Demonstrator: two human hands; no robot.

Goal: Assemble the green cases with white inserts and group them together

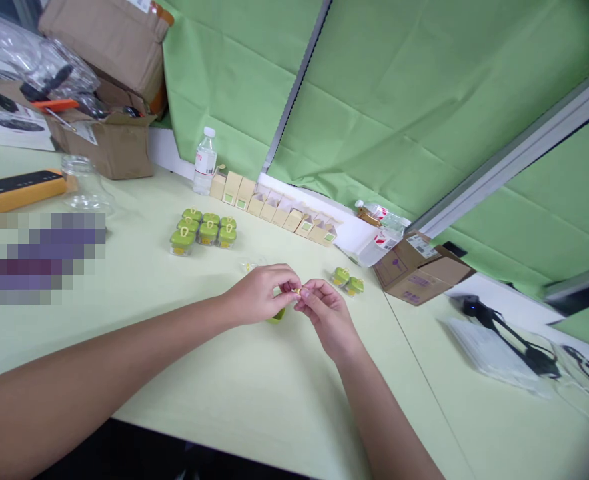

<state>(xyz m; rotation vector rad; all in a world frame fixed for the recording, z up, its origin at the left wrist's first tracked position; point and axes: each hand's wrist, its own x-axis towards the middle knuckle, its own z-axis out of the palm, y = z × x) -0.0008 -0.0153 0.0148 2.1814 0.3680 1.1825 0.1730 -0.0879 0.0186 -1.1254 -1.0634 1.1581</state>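
My left hand point(267, 293) and my right hand point(327, 317) meet over the middle of the table, fingertips pinched together. Between them is a small yellow and white piece point(297, 291), too small to name and gripped by both. Below the fingers a green lid-like part point(277, 315) shows, mostly hidden by my left hand. Just behind lies a clear plastic piece point(251, 265) with a bit of yellow. Several small clear containers with green lids point(208, 231) stand grouped at the left, and two more green-lidded containers point(347, 281) sit to the right.
A row of small cardboard boxes point(274, 207) lines the back edge, beside an upright water bottle point(205, 162). More bottles point(377, 243) and a brown carton point(419, 270) stand right. At left are a glass jar point(85, 187), a power strip point(21, 189) and an open carton point(117, 147).
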